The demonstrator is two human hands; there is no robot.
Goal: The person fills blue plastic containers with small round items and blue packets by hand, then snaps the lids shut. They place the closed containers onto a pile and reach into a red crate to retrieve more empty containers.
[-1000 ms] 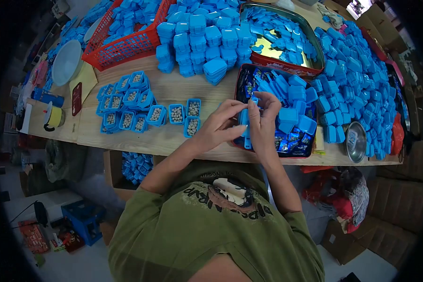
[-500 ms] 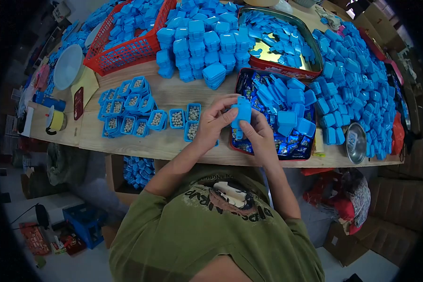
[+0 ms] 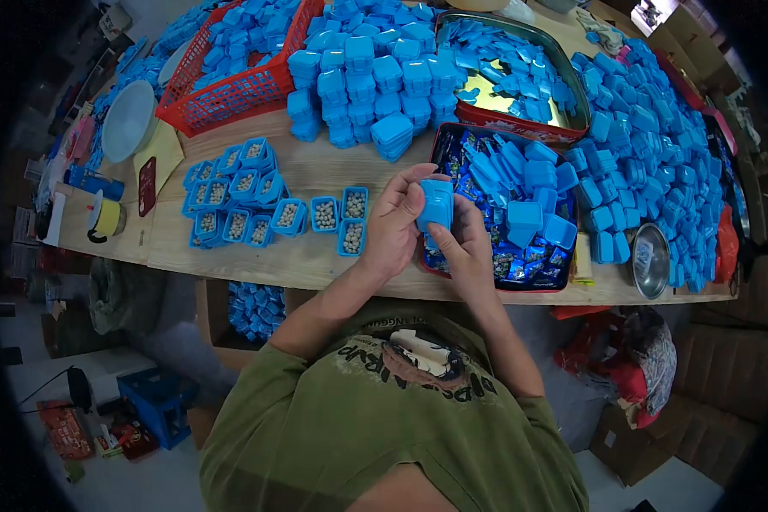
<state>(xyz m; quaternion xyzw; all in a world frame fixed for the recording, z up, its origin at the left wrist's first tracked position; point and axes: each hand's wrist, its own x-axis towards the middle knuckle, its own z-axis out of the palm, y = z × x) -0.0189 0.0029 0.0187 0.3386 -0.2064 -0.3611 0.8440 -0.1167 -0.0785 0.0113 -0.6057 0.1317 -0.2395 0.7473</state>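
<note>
The small blue box (image 3: 436,203) is in the air above the near edge of the bench (image 3: 316,166), held between the two hands. Its long axis runs away from the person, and the upper end points to the far side of the bench.

The left hand (image 3: 392,229) grasps it from the left side with curled fingers. The right hand (image 3: 468,247) grips its lower end, which is covered there (I cannot tell if the lid is fully closed).

It is one box only. Just beside the left hand stand three open boxes (image 3: 324,213) filled with pale beads. Further left is a cluster of more filled boxes (image 3: 230,192), too crowded to count. Under the right hand is one red tray (image 3: 538,288) with blue pieces, and behind it are big heaps of closed boxes (image 3: 384,77), past counting.
</note>
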